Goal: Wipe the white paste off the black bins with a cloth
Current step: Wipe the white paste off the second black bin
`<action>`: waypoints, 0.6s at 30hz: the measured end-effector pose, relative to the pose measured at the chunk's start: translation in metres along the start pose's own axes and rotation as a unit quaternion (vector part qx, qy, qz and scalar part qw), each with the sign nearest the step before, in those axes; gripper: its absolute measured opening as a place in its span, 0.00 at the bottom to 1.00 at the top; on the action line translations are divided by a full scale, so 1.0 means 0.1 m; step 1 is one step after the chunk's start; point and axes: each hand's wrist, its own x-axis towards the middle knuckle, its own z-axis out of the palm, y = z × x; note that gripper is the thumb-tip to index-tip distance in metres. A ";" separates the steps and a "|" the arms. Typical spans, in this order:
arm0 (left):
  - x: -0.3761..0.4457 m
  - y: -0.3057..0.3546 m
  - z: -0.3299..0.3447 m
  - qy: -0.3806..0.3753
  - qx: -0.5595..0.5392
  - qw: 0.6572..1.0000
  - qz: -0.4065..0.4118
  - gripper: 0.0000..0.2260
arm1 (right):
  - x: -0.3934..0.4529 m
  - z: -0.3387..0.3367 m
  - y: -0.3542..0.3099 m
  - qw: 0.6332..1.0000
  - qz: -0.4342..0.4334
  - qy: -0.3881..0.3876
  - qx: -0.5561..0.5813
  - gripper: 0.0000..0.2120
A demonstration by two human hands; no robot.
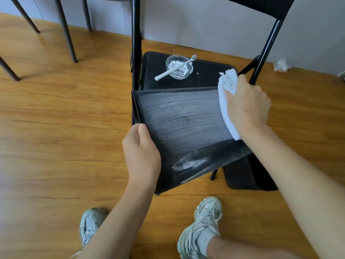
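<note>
Status: wipe in progress, approx. mid-stage on this face. The black bin [186, 131] is held tilted above the wood floor [56, 109], in front of a black folding chair [205, 75], w/ one broad side panel turned up toward the camera. Left hand [141, 156] grips the bin's near-left edge, thumb on top and fingers curled under, steadying it. Right hand [246, 107] presses a bunched white cloth [224, 101] against the panel's right edge; fingers lie over the cloth, which is wadded partly in the palm. Hands are well apart, one at each side of the panel. Panel condition: most of the upper area carries a thin grey-white haze in fine horizontal streaks, i.e. paste spread thin but not lifted. A thicker white paste patch [192, 162] sits on the lower band, near the bottom edge, not yet reached by the cloth. Remaining, as judged: more passes over the haze, then the lower patch; other faces and any further bins are not visible, so status unknown. On the chair seat: a glass dish [179, 67] w/ white paste, and a white toothbrush [175, 68] resting across it.
</note>
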 end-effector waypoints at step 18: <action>0.00 -0.04 0.00 0.029 0.029 0.999 0.001 0.16 | -0.05 -0.01 -0.21 0.998 -0.048 0.015 0.031 0.10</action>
